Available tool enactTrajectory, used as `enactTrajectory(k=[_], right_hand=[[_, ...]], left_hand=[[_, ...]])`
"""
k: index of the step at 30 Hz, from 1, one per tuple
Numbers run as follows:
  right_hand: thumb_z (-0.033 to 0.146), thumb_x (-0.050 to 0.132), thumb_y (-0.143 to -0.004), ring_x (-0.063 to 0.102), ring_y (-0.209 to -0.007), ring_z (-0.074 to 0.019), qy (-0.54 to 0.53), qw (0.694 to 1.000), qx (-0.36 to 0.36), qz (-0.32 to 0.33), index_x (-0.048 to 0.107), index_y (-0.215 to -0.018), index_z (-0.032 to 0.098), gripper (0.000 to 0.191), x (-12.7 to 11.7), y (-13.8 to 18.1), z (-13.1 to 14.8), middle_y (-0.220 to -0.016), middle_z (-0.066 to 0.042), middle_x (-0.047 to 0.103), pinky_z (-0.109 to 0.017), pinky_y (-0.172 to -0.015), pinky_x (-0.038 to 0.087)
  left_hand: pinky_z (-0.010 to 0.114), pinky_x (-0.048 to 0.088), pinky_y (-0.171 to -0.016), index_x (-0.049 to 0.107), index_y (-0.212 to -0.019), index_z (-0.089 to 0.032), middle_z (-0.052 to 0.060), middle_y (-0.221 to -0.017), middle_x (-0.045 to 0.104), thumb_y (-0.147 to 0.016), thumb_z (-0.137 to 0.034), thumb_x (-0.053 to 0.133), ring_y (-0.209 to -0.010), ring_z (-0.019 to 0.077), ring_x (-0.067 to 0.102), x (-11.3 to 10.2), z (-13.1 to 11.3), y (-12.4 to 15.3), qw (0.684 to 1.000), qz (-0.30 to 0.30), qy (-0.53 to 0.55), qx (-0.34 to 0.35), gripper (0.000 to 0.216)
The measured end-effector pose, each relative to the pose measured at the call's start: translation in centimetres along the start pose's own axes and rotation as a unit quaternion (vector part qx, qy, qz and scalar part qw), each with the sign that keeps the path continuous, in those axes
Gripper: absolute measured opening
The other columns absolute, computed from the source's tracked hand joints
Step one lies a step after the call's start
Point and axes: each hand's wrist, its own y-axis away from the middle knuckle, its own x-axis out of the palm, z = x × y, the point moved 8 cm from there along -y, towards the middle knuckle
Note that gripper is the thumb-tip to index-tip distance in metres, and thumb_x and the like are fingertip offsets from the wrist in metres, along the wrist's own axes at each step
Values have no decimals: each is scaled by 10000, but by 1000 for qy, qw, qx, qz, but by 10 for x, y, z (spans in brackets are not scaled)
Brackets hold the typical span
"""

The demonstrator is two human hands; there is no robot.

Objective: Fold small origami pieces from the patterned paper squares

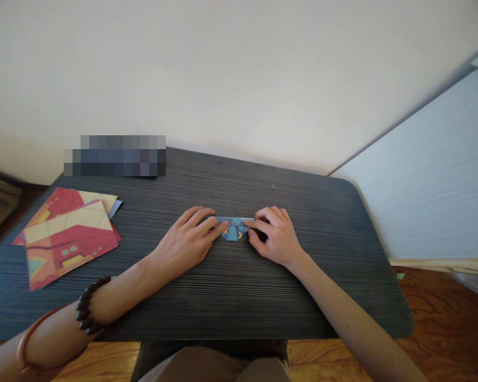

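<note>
A small folded piece of patterned paper (233, 229), blue and teal with orange spots, lies flat on the dark table between my hands. Its top edge is straight and its lower corners slant inward. My left hand (193, 233) has its thumb and fingertips on the paper's left end. At the right end, my right hand (275, 233) pinches the paper between thumb and forefinger, its other fingers curled. Fingertips cover both ends of the paper.
Red and cream patterned paper sheets (71, 239) lie stacked at the table's left. A pixelated, blurred-out item (115, 156) is at the back left. The dark grained table (322, 212) meets a pale wall behind and a light panel (430, 175) on the right.
</note>
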Motion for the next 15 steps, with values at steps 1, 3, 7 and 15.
enactTrajectory(k=[1,3,7,15], right_hand=[[324,524,-863,493,-849,-188,3,1000,28,-4,689,-851,216,197,1,-4,1,-893,-41,583,-361,-777,346],[371,515,-871,491,-863,-192,10,997,72,-17,642,-724,197,261,1,-14,5,-871,-39,577,-363,-787,332],[385,559,-844,491,-890,-199,3,994,108,-19,601,-762,210,198,8,-27,11,-863,-27,566,-354,-788,318],[279,575,-810,496,-867,-190,-26,989,148,5,538,-838,209,85,16,-17,0,-879,-17,547,-327,-777,328]], left_hand=[[464,426,-971,575,-1214,-170,86,-1002,621,-894,-138,446,-1135,283,484,0,0,-1,1000,0,3,-1,346],[463,430,-968,576,-1213,-166,89,-1000,621,-894,-140,448,-1127,281,489,-2,-1,-2,1000,-2,4,1,345],[467,434,-958,577,-1216,-171,86,-995,616,-900,-156,449,-1103,282,495,-2,-1,-2,1000,-1,-2,2,341],[460,444,-946,586,-1200,-184,75,-980,605,-898,-170,451,-1053,271,508,-2,2,-2,1000,6,6,-9,331]])
